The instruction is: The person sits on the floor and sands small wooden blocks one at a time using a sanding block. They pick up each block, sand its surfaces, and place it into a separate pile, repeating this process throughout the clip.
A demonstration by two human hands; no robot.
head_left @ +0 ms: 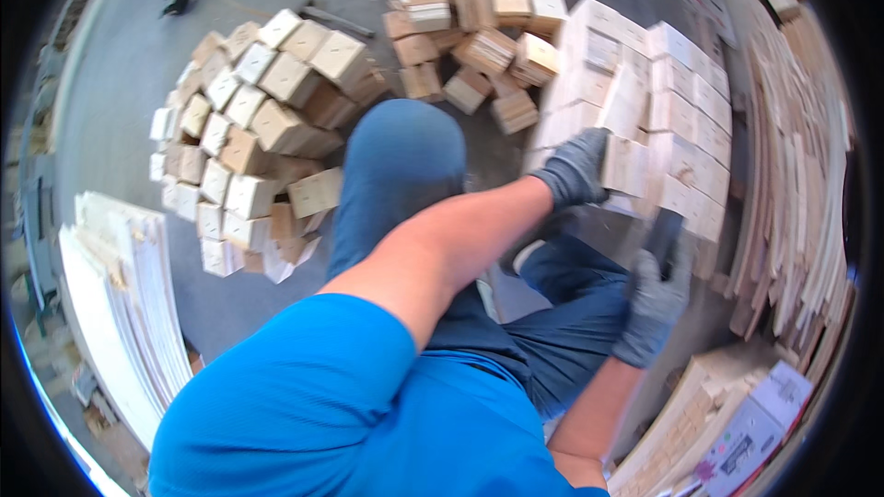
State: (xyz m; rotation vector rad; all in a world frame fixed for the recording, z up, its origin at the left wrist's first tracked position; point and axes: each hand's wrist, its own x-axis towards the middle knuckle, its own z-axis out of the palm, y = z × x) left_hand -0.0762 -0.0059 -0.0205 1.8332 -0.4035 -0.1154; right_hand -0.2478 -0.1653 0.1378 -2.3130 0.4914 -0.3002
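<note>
My left hand, in a grey work glove, reaches across to the stack at the right. Its fingers grip the left edge of a pale wooden block that sticks out from the stack's near side. The stack of light wooden blocks stands in neat columns. Lower down, my right hand, also gloved in grey, is closed around a dark, narrow, flat-sided object. That object's upper end points toward the stack, and I cannot make out its kind.
Loosely piled blocks lie at the left and far middle. Long thin boards run along the right side. White panels lean at the lower left. A printed carton sits lower right. My bent knee rises between piles.
</note>
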